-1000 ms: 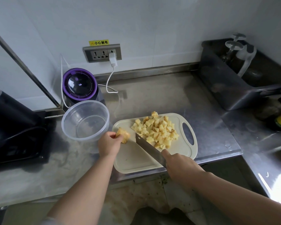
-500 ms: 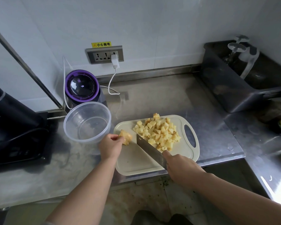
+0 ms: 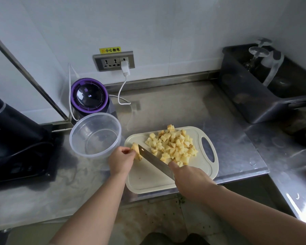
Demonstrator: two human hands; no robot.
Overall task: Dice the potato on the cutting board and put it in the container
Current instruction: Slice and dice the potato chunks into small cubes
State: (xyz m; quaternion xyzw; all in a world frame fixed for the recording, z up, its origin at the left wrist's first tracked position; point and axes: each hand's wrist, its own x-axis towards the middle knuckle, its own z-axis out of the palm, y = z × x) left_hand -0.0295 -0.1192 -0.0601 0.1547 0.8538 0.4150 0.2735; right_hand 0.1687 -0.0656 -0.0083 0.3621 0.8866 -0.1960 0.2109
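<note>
Steel counter (image 3: 184, 106) carries the cutting board (image 3: 148, 181). At its left edge, the left hand (image 3: 121, 160) pinches the last potato chunk (image 3: 136, 152); the right hand (image 3: 189, 181) grips the knife (image 3: 155, 160). Fingertips sit close to the blade, so a slip could nick them. Diced potato (image 3: 173, 145) lies on the far part of the board; the container (image 3: 95, 135) sits to the left.

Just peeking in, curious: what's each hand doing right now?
Left hand: holds the potato piece on the board.
Right hand: grips the knife.

A kitchen: steel counter (image 3: 175, 106), cutting board (image 3: 148, 181), wall socket (image 3: 113, 61).
</note>
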